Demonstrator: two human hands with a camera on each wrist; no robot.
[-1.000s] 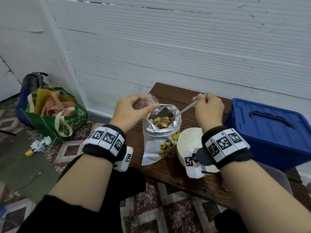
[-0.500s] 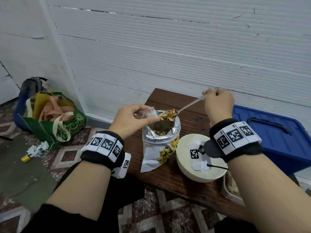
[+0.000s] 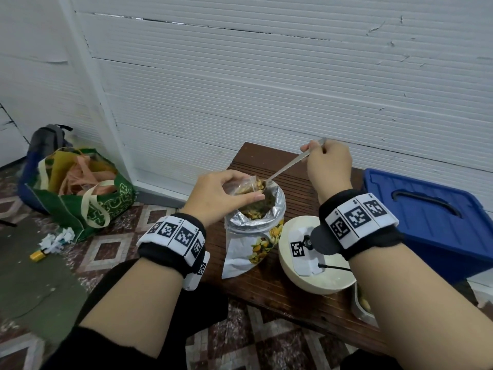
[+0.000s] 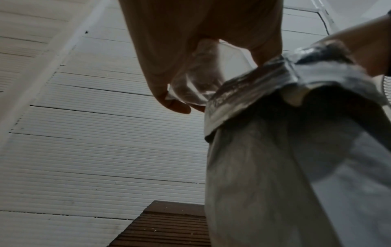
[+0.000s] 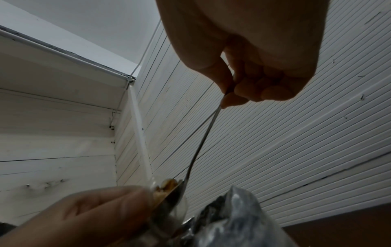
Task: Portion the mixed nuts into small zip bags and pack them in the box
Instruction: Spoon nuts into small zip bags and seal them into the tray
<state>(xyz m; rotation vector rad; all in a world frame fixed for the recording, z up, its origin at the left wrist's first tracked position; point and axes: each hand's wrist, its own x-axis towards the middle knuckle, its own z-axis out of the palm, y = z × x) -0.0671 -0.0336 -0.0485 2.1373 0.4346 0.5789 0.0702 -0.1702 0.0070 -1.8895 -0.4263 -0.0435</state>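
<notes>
A foil pouch of mixed nuts (image 3: pixel 254 231) stands open on the wooden bench (image 3: pixel 269 287). Just above its mouth my left hand (image 3: pixel 221 193) pinches a small clear zip bag (image 3: pixel 244 186) held open; in the left wrist view the zip bag (image 4: pixel 194 80) hangs between thumb and fingers beside the pouch (image 4: pixel 275 150). My right hand (image 3: pixel 328 166) grips the handle of a metal spoon (image 3: pixel 288 168). The spoon's bowl (image 5: pixel 169 187), loaded with nuts, is at the zip bag's opening. A blue lidded box (image 3: pixel 432 222) sits at the right.
A cream bowl (image 3: pixel 317 263) sits right of the pouch, and a clear container (image 3: pixel 362 305) shows at the bench's near right edge. On the floor at the left lie a green tote bag (image 3: pixel 80 193), a backpack (image 3: pixel 48 140) and scraps of paper (image 3: pixel 56 241). A white wall stands close behind.
My right hand lifted the spoon out of the pouch with a load of nuts and brought it to the zip bag's mouth. My left hand kept hold of the bag.
</notes>
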